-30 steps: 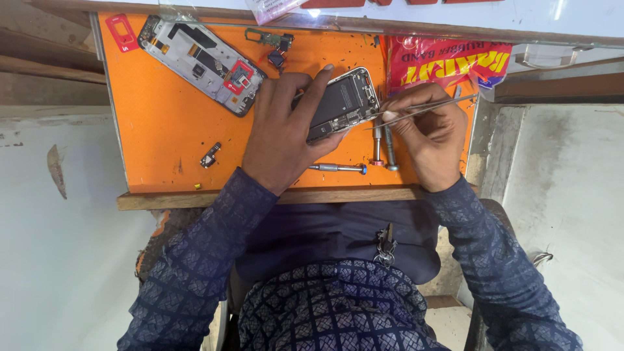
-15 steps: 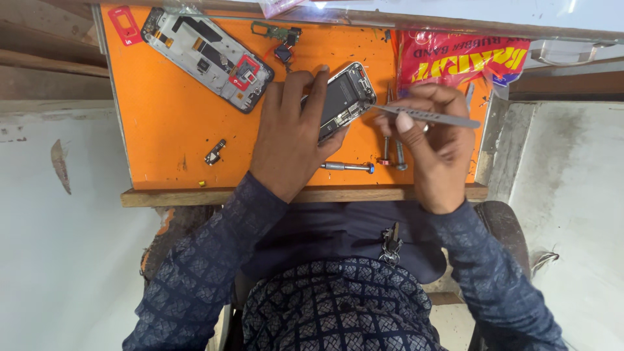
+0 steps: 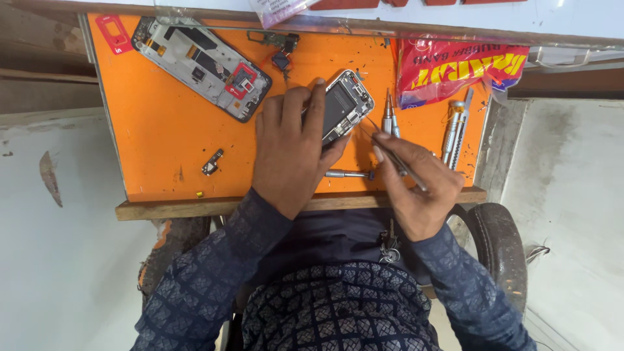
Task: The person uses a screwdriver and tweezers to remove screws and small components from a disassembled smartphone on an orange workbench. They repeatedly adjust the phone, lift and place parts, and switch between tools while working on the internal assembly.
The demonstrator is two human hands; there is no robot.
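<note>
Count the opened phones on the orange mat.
2: one opened phone under the left hand, the other phone lying at the mat's far left. Others may sit outside view.

Left hand (image 3: 292, 153) is covering the near half of the opened phone (image 3: 344, 104). Tweezer (image 3: 390, 153) rear end is disappearing inside the right hand (image 3: 416, 188). Clear bag (image 3: 279, 10) is running off the top edge. Small part (image 3: 212, 162): too small to identify.
</note>
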